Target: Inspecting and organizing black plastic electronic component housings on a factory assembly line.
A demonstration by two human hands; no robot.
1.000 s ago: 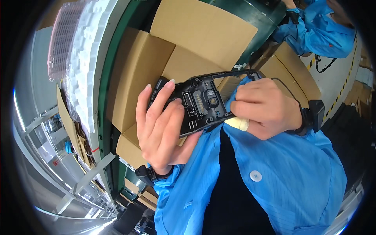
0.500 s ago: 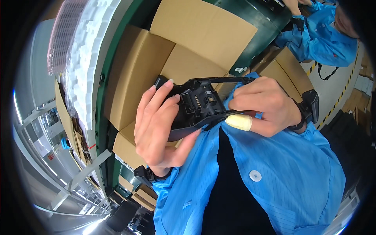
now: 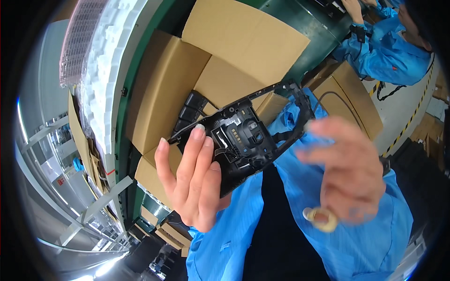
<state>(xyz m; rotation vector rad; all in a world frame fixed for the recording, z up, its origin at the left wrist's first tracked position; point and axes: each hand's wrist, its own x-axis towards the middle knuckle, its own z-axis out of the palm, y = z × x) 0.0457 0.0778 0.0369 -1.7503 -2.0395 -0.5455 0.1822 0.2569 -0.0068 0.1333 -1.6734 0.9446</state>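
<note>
A: Nearest, what lay at the bottom of the view?

B: Closest was the person's own blue coat (image 3: 300, 234), open over a dark shirt. Before it rose the right hand (image 3: 349, 175), blurred, fingers spread and loosely curled. It grasped nothing. A pale cot covered one fingertip (image 3: 321, 218), and a dark band sat at the wrist.

A: And the left hand?

B: It (image 3: 194, 180) was raised palm-up, fingers straight and close together, supporting the black plastic housing (image 3: 241, 145) from below. Fingertips lay on the near-left edge of the part; the thumb was hidden behind it, so the hold was a cradling grasp rather than a clenched one.

A: Where, exactly, was the housing?

B: Held in the air before the chest, tilted, its inner side with ribs and clips facing the camera. A thin frame arm (image 3: 281, 91) extended up and right, toward the right hand yet apart from it.

A: What lay beyond the part?

B: An open cardboard box (image 3: 164, 89), flaps spread; black parts (image 3: 190, 112) lay in its opening, just behind the housing. Left of the box ran a stack of white foam trays (image 3: 105, 61) under clear film, with a ribbed translucent tray (image 3: 77, 37) above.

A: Farthest?

B: A green surface (image 3: 290, 18) behind the flaps, and, top right, a co-worker in a blue coat (image 3: 384, 51), one hand (image 3: 351, 9) reaching onto that surface. Yellow-black floor tape (image 3: 412, 117) ran past a second carton (image 3: 347, 100).
</note>
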